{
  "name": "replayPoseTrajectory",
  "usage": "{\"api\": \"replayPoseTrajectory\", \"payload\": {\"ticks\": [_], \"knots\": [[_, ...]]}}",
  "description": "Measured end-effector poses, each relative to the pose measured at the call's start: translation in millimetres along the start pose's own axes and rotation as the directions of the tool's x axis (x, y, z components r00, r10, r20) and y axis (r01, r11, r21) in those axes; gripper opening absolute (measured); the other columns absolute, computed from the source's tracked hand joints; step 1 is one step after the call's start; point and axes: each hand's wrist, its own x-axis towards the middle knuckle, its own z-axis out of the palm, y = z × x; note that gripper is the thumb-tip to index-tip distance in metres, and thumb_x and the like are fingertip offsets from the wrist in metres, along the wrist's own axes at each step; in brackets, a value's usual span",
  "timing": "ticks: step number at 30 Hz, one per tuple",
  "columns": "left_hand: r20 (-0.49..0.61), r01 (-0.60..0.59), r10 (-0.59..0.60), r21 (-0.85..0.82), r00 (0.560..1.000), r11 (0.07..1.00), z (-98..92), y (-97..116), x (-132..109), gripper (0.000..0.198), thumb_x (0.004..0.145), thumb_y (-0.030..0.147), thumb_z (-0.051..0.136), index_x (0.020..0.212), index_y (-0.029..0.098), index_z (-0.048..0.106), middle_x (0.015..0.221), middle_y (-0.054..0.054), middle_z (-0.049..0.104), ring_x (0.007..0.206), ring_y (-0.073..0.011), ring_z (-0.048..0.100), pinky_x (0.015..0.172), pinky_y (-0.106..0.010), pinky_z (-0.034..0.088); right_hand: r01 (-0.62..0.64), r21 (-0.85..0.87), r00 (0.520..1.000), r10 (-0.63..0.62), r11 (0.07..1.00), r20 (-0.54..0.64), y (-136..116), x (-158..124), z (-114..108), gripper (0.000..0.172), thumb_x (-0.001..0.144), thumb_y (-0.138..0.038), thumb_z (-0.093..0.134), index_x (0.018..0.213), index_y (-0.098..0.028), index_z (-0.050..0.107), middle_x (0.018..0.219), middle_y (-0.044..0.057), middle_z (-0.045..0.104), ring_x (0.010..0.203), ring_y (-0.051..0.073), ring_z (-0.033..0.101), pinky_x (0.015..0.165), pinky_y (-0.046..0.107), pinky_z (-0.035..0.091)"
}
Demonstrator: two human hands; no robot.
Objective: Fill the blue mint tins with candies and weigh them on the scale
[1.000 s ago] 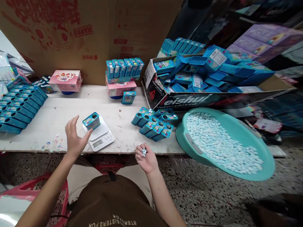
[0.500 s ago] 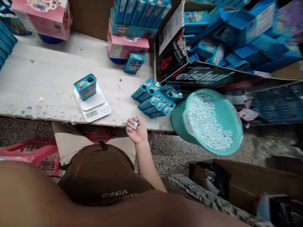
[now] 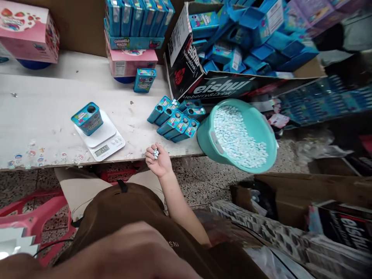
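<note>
My right hand [image 3: 158, 161] is palm up at the table's front edge, its fingers curled round a few small white candies [image 3: 156, 154] that show in the palm. To its left, a blue tin [image 3: 88, 120] with a round hole in its top stands on a white digital scale [image 3: 109, 145] with a lit display. Several more blue tins [image 3: 177, 124] sit grouped beyond the hand, some with candies at their openings. A blurred skin-coloured shape [image 3: 124, 255] close to the camera seems to be my left hand or arm; its fingers cannot be made out.
A turquoise bucket [image 3: 261, 128] of white candies stands at the right. Behind it, a black carton [image 3: 209, 87] is heaped with blue tins. Pink boxes [image 3: 130, 62] line the back, one beneath upright blue packs [image 3: 136, 19]. A pink stool [image 3: 52, 209] is at lower left.
The view has shifted, so the table things sit further left in the picture. The scale's reading looks slightly changed. My right hand still holds the candies. The blurred shape has moved lower.
</note>
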Motion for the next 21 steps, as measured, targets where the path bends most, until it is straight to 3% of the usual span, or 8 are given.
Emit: {"api": "replayPoseTrajectory", "payload": {"ticks": [3, 6, 7, 9, 11, 12, 15, 21], "knots": [[0.034, 0.013, -0.012, -0.017, 0.999, 1.000, -26.7, -1.1, 5.1, 0.032, 0.083, 0.048, 0.048, 0.104, 0.031, 0.065, 0.099, -0.006, 0.067, 0.096, -0.0240, 0.062, 0.078, -0.035, 0.053, -0.009, 0.004, 1.000, 0.009, 1.000, 0.001, 0.8, 2.7, 0.5, 0.035, 0.096, -0.028, 0.029, 0.064, -0.019, 0.039, 0.054, -0.007, 0.030, 0.040, 0.006, 0.024, 0.033, 0.014, 0.019], [-0.275, 0.090, -0.067, 0.071, 0.959, 0.993, -44.3, -26.7, 16.3, 0.026, 0.084, 0.044, 0.049, 0.100, 0.030, 0.064, 0.097, -0.003, 0.066, 0.089, -0.0213, 0.063, 0.077, -0.032, 0.053, -0.013, 0.014, 1.000, 0.013, 1.000, 0.002, 1.0, 5.8, 2.2, 0.035, 0.096, -0.028, 0.028, 0.065, -0.019, 0.041, 0.053, -0.006, 0.032, 0.039, 0.005, 0.026, 0.032, 0.013, 0.019], [-0.443, 0.113, -0.052, 0.111, 0.895, 0.987, -48.7, -38.7, 22.9, 0.026, 0.082, 0.045, 0.052, 0.100, 0.028, 0.062, 0.097, -0.003, 0.065, 0.088, -0.0209, 0.062, 0.077, -0.033, 0.052, -0.012, 0.018, 1.000, 0.012, 1.000, 0.005, 1.2, 6.9, 3.1, 0.035, 0.096, -0.028, 0.028, 0.065, -0.019, 0.042, 0.053, -0.006, 0.033, 0.039, 0.005, 0.027, 0.032, 0.013, 0.020], [-0.736, 0.151, 0.049, 0.202, 0.675, 0.968, -56.8, -62.9, 40.7, 0.039, 0.076, 0.044, 0.061, 0.110, 0.026, 0.056, 0.105, -0.005, 0.061, 0.095, -0.0219, 0.059, 0.084, -0.036, 0.050, -0.006, 0.023, 1.000, 0.006, 1.000, 0.013, 1.8, 9.0, 5.0, 0.032, 0.095, -0.026, 0.031, 0.067, -0.018, 0.045, 0.053, -0.006, 0.034, 0.039, 0.005, 0.028, 0.031, 0.012, 0.021], [-0.861, 0.156, 0.190, 0.294, 0.471, 0.943, -65.4, -83.5, 64.5, 0.064, 0.070, 0.044, 0.068, 0.125, 0.023, 0.043, 0.122, -0.010, 0.052, 0.111, -0.0252, 0.052, 0.093, -0.040, 0.045, 0.005, 0.033, 1.000, -0.005, 0.999, 0.015, 2.9, 11.5, 6.9, 0.027, 0.093, -0.024, 0.037, 0.069, -0.018, 0.048, 0.054, -0.006, 0.039, 0.040, 0.005, 0.033, 0.031, 0.011, 0.025], [-0.871, 0.143, 0.240, 0.328, 0.429, 0.934, -70.1, -91.8, 78.0, 0.075, 0.068, 0.044, 0.070, 0.131, 0.022, 0.036, 0.129, -0.012, 0.047, 0.118, -0.0266, 0.047, 0.096, -0.041, 0.043, 0.012, 0.043, 1.000, -0.013, 0.999, 0.010, 3.5, 13.1, 7.7, 0.024, 0.091, -0.022, 0.040, 0.069, -0.017, 0.049, 0.055, -0.005, 0.043, 0.041, 0.005, 0.038, 0.033, 0.011, 0.029], [-0.863, 0.101, 0.290, 0.360, 0.413, 0.928, -85.0, -108.6, 120.3, 0.086, 0.066, 0.045, 0.072, 0.136, 0.020, 0.028, 0.137, -0.015, 0.040, 0.127, -0.0280, 0.039, 0.101, -0.042, 0.039, 0.034, 0.095, 0.999, -0.032, 0.995, -0.017, 4.9, 19.2, 9.4, 0.016, 0.087, -0.017, 0.048, 0.072, -0.016, 0.054, 0.064, 0.000, 0.056, 0.054, 0.006, 0.053, 0.042, 0.012, 0.044], [-0.822, 0.097, 0.292, 0.384, 0.489, 0.918, -96.6, -98.5, 166.0, 0.045, 0.074, 0.046, 0.063, 0.111, 0.023, 0.050, 0.103, -0.005, 0.063, 0.093, -0.0205, 0.061, 0.082, -0.035, 0.050, 0.056, 0.207, 0.998, -0.046, 0.977, -0.053, 7.2, 32.0, 15.0, 0.013, 0.086, -0.016, 0.051, 0.079, -0.013, 0.061, 0.070, 0.005, 0.066, 0.061, 0.011, 0.063, 0.051, 0.019, 0.054]]}}
